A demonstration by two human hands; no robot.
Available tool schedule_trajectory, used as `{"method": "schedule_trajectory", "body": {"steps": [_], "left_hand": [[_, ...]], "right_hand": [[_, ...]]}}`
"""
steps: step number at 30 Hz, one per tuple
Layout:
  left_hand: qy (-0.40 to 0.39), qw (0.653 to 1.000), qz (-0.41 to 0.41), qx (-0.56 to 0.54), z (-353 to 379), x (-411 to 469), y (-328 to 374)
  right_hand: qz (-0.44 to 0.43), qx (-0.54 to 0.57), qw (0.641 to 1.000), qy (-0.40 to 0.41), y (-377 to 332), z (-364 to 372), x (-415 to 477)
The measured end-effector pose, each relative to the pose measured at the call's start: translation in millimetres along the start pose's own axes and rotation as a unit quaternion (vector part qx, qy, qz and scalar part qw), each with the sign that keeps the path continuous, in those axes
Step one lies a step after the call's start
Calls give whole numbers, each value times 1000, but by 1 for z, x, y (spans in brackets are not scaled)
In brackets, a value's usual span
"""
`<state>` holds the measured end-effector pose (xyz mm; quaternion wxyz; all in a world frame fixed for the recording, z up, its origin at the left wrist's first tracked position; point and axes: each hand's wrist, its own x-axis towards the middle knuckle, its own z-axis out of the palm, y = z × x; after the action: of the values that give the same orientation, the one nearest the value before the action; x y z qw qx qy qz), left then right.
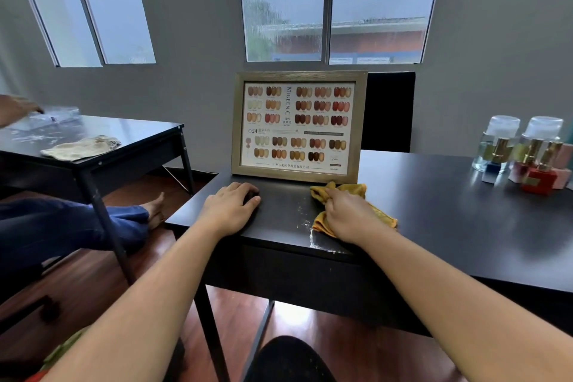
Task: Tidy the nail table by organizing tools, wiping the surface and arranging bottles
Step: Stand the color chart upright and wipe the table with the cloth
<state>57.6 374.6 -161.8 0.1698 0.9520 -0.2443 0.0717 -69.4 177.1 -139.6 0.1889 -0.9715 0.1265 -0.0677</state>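
Wiping seemed half done: your right hand [344, 214] pressed the cloth [355, 187] flat, left hand [229, 208] rested open on the bench [434, 226], dust streaks [313, 240] remained.

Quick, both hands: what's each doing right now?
Left hand: open, resting on black table.
Right hand: open, pressing crumpled yellow cloth.
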Motion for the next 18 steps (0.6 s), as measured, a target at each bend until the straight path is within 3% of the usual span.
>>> {"method": "schedule_trajectory", "body": {"steps": [8,13,18], "left_hand": [[-1,1000,-1,1,0,0,-1],[-1,1000,0,3,0,0,-1],[4,1000,2,3,1,0,-1]], "right_hand": [[-123,1,988,-97,-17,9,12],[-153,104,981,-59,10,1,-2],[-95,161,982,13,43,-13,3]]}}
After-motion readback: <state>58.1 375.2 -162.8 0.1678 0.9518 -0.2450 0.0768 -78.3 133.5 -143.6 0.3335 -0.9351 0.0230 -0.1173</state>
